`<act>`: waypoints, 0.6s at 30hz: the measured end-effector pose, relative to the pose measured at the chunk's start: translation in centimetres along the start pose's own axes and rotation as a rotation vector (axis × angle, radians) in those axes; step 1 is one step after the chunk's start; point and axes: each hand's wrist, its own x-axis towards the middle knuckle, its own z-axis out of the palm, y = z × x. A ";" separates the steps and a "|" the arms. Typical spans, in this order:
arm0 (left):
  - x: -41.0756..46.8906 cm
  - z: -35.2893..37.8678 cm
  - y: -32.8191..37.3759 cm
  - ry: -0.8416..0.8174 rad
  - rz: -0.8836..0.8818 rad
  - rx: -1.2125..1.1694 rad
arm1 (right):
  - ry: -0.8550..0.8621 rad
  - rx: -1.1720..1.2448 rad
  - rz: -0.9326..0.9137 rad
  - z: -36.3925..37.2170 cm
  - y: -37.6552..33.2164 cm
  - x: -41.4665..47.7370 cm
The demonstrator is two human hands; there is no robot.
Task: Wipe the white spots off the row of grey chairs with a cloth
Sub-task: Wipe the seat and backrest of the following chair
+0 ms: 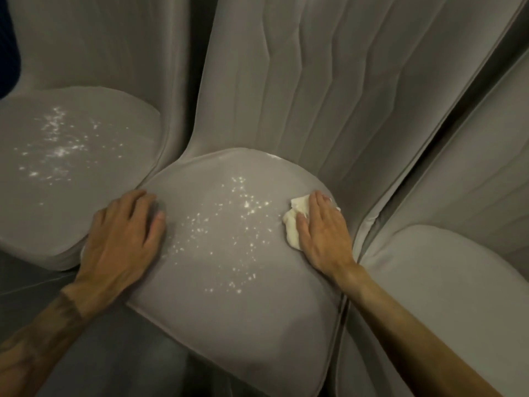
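Three grey covered chairs stand side by side. The middle chair seat [229, 310] carries a scatter of white spots [237, 222] across its centre. My right hand [323, 233] lies flat with straight fingers on a crumpled white cloth [292, 227], pressing it onto the seat's right side, just right of the spots. My left hand [123, 242] rests on the seat's left edge, fingers spread and relaxed, holding nothing. The left chair seat [94, 210] also bears white spots [57, 144].
The right chair seat [446, 282] shows no spots. Tall grey chair backs [300, 81] with pleated covers rise behind the seats. Grey fabric skirts hang below the seat fronts, with dark floor [143, 339] between the left and middle chairs.
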 end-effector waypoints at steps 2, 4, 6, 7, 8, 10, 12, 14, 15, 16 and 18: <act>0.6 0.0 -1.4 -0.027 0.026 0.004 | -0.013 -0.004 0.041 0.0 -0.8 1.2; 0.7 0.1 -2.5 -0.046 0.067 0.006 | 0.006 -0.013 0.099 0.2 -2.0 2.4; 0.0 0.5 -3.3 -0.032 0.081 0.003 | 0.011 0.019 0.119 0.4 -4.1 2.1; -0.4 0.9 -3.4 -0.017 0.072 -0.019 | 0.011 0.046 0.080 0.8 -5.3 1.0; -0.6 1.2 -3.4 0.011 0.068 -0.043 | 0.019 0.068 0.017 1.2 -6.3 -0.5; -0.7 1.5 -3.5 0.036 0.074 -0.069 | 0.007 0.085 -0.103 2.0 -6.7 -3.6; -0.8 1.8 -3.7 0.039 0.085 -0.074 | 0.006 0.005 -0.127 1.5 -4.6 -4.2; -1.0 2.0 -3.8 0.065 0.102 -0.084 | 0.018 -0.086 -0.004 0.3 -2.2 -2.9; -1.0 1.9 -3.8 0.079 0.105 -0.088 | 0.019 -0.107 0.077 -0.4 -1.5 -2.0; -1.1 1.8 -3.7 0.085 0.100 -0.087 | 0.021 -0.130 0.143 -1.0 -1.7 -1.5; -1.4 1.9 -3.6 0.090 0.095 -0.072 | 0.030 -0.130 0.163 -1.0 -4.3 -1.9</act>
